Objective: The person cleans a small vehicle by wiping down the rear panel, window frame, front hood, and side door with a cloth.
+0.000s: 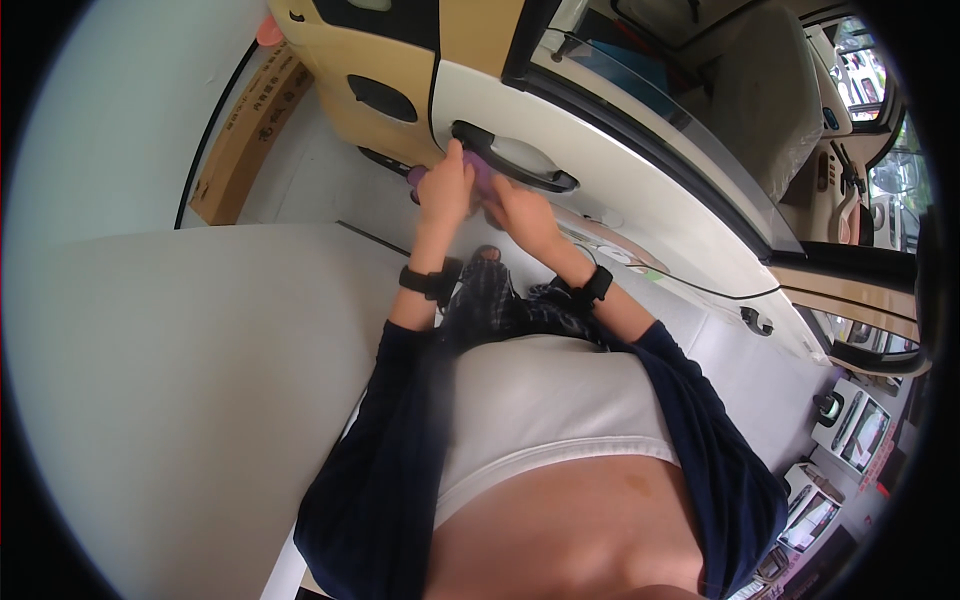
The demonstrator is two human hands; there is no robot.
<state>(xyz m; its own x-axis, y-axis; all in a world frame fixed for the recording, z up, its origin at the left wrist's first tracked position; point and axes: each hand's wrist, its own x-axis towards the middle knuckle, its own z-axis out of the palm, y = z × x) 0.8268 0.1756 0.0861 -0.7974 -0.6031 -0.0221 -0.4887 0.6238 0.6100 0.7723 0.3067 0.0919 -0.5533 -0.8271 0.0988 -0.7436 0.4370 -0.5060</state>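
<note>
A purple cloth [480,174] is bunched between my two hands, just under the black door handle [516,164] of a cream and tan car. My left hand [446,192] is closed on the cloth, thumb pointing up near the handle's left end, and a bit of purple shows past its outer side. From the right, my right hand [522,214] grips the cloth too, its fingers partly hidden behind it. Both hands are close to the white door panel [600,170]. Black bands circle both wrists.
The door's window [690,130] stands partly lowered, showing a plastic-wrapped seat [770,90]. A thin black cable [700,287] runs along the door. At left are a long cardboard box [250,140] and a large pale panel [190,370]. Boxed items [855,430] stand at lower right.
</note>
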